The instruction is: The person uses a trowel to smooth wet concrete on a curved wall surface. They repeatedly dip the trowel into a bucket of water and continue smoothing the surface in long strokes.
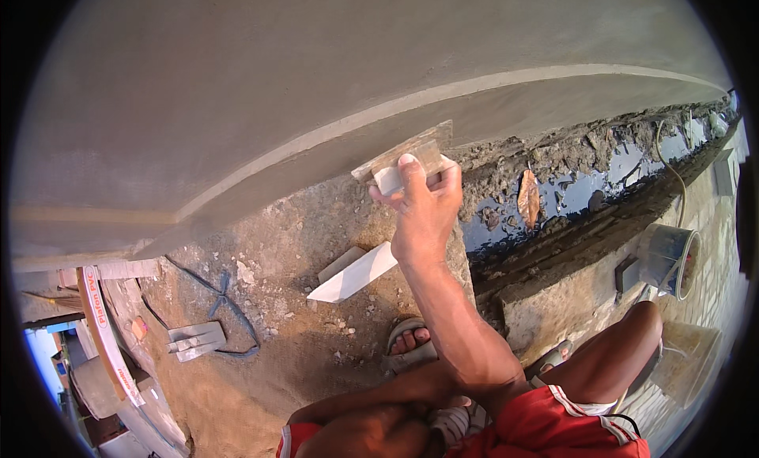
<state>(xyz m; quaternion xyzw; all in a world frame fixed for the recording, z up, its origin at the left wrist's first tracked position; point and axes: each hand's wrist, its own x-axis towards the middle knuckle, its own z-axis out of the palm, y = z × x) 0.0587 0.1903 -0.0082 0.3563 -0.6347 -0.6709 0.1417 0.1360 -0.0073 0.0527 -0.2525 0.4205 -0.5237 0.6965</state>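
Observation:
My right hand [427,209] grips a small worn plastering float [405,156] by the block on its back, with the thumb on top. The float lies against or very close to the lower part of the grey plastered wall [261,94], just below a pale curved band [443,92]; I cannot tell whether it touches. The float's face is turned away from me. Below my wrist, a pale angled offcut [356,275] rests on the sandy ground. My left hand is not in view.
A trench [506,221] with water, mud and a brown leaf [528,199] runs along the wall at right. A bucket [670,260] stands beyond it. At left lie a flat grey float [196,341], a dark cord [223,288] and a long strip [107,331]. My sandalled foot [409,343] is nearby.

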